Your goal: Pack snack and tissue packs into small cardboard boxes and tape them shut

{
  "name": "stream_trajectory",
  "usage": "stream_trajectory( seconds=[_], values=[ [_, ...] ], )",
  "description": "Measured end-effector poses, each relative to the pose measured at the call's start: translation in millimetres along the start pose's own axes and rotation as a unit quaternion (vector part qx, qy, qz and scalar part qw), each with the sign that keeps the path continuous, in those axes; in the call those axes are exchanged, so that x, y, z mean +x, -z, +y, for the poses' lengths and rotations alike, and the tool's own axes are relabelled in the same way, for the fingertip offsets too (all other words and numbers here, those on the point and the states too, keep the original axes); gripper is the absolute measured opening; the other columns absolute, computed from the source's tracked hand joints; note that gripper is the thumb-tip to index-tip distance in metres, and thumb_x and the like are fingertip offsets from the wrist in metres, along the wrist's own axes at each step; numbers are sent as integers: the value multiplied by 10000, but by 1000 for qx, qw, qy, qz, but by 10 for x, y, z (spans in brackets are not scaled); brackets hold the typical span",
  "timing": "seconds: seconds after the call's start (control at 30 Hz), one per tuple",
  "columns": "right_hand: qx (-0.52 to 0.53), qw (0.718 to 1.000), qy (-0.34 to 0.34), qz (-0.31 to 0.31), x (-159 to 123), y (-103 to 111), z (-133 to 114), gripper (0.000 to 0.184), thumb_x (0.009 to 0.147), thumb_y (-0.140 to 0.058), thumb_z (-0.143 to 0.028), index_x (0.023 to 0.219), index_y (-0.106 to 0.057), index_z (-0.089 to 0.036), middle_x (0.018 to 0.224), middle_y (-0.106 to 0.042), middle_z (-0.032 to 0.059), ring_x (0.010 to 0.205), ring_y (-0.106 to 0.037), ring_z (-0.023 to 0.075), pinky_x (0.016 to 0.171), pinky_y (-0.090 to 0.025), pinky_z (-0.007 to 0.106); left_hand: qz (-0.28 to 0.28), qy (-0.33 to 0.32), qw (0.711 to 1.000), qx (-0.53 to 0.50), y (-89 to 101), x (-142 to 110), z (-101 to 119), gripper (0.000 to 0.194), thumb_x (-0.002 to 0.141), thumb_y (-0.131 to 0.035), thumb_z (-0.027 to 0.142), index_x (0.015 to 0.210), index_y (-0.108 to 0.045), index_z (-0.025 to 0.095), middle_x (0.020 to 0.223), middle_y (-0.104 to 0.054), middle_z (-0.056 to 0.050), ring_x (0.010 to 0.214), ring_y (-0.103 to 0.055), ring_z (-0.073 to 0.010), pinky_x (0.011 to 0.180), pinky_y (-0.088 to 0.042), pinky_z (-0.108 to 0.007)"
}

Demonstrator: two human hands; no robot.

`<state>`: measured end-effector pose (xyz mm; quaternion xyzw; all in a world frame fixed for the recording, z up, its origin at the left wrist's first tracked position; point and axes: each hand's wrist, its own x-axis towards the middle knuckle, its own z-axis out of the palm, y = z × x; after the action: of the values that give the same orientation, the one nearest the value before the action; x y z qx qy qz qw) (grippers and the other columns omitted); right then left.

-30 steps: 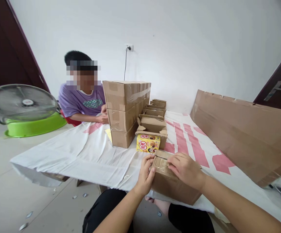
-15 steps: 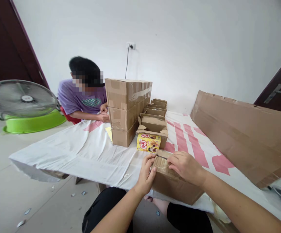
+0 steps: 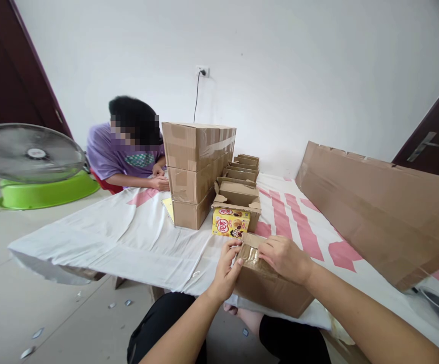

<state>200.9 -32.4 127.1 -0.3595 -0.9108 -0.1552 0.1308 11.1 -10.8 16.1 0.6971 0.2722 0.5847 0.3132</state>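
A brown cardboard box [image 3: 270, 290] lies at the near edge of the table, right in front of me. Clear shiny tape covers part of its upper face. My left hand [image 3: 227, 270] grips the box's left corner, thumb on the near side and fingers along the far edge. Bent over the taped top is my right hand [image 3: 286, 258], its fingers curled and pressed against the flap; whatever lies under its fingertips is hidden. Just beyond the box stands a yellow snack carton [image 3: 230, 222] with red lettering, leaning against an open cardboard box [image 3: 253, 202].
Taped boxes [image 3: 189, 184] form a tall stack left of a row of open boxes [image 3: 244, 169]. A large cardboard sheet [image 3: 379, 207] stands at the right. Across the table sits a person in a purple shirt [image 3: 100, 146]. A fan [image 3: 33, 154] is at far left.
The dark gap at the flap on top of the box has closed. My right hand has shifted slightly left along the top, while my left hand keeps its hold.
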Motion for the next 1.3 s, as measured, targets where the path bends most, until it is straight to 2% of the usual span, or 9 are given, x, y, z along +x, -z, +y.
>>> stream_trajectory(
  seconds=[0.1, 0.3, 0.37, 0.47, 0.53, 0.67, 0.93, 1.17, 1.3],
  values=[
    [-3, 1000, -23, 4, -44, 10, -5, 179, 929, -455, -175, 806, -585, -179, 763, -650, 40, 720, -599, 171, 652, -434, 289, 2, -6, 1000, -2, -5, -6, -3, 316, 935, -440, 436, 1019, -621, 191, 1170, -508, -125, 1165, -492, -274, 1014, -402, -473],
    [14, 999, -27, -23, -59, 94, -52, 105, 887, -509, -136, 859, -599, -181, 818, -662, 42, 801, -611, 183, 720, -452, 300, 6, -4, 1000, -7, -19, -17, -38, 332, 928, -451, 454, 1045, -628, 200, 1210, -501, -127, 1197, -476, -287, 1032, -382, -495],
    [3, 999, -14, -31, -27, 99, -59, 127, 888, -506, -123, 941, -612, -168, 838, -670, 47, 804, -614, 188, 721, -455, 310, 8, 1, 1000, -16, -21, -17, -51, 346, 921, -457, 477, 1037, -634, 203, 1245, -486, -129, 1226, -457, -297, 1041, -369, -504],
    [-4, 1000, 8, -11, 29, 80, -55, 228, 907, -477, -117, 1102, -591, -148, 892, -679, 62, 815, -616, 182, 722, -458, 309, -1, 10, 999, -30, -13, -11, -56, 347, 918, -464, 483, 1031, -631, 201, 1276, -470, -130, 1251, -436, -302, 1060, -344, -511],
    [-12, 1000, 19, -5, 49, 59, -50, 186, 916, -468, -125, 1029, -613, -153, 874, -676, 64, 782, -609, 175, 698, -452, 304, -8, 16, 999, -35, -2, -4, -52, 345, 921, -462, 479, 1037, -627, 199, 1285, -468, -131, 1257, -430, -302, 1071, -327, -513],
    [-45, 998, 21, -30, 24, 29, -55, 150, 905, -482, -126, 817, -593, -176, 774, -654, 46, 710, -581, 169, 656, -431, 301, -1, 15, 999, -34, 4, 3, -52, 369, 914, -459, 503, 1029, -629, 197, 1266, -478, -131, 1248, -435, -312, 1063, -332, -515],
    [13, 1000, -28, 3, -46, 58, -59, 127, 874, -481, -112, 861, -577, -194, 793, -644, 26, 758, -577, 167, 688, -417, 293, -6, 4, 1000, -23, -16, -22, -41, 305, 932, -447, 442, 1034, -604, 200, 1287, -469, -131, 1255, -430, -294, 1077, -321, -503],
    [-55, 998, 26, -13, 4, 13, -111, 168, 883, -453, -90, 791, -548, -193, 729, -619, 48, 766, -502, 195, 742, -369, 337, -11, 4, 1000, -17, -5, -29, -49, 293, 936, -442, 430, 1038, -590, 199, 1294, -456, -133, 1257, -421, -289, 1083, -311, -506],
    [-40, 999, 20, 4, 52, -54, -52, 128, 827, -470, -72, 819, -547, -174, 771, -597, 71, 782, -485, 207, 735, -385, 338, -17, -2, 1000, -14, -1, -32, -47, 281, 943, -432, 412, 1042, -586, 199, 1297, -455, -133, 1259, -420, -285, 1082, -312, -506]
  ],
)
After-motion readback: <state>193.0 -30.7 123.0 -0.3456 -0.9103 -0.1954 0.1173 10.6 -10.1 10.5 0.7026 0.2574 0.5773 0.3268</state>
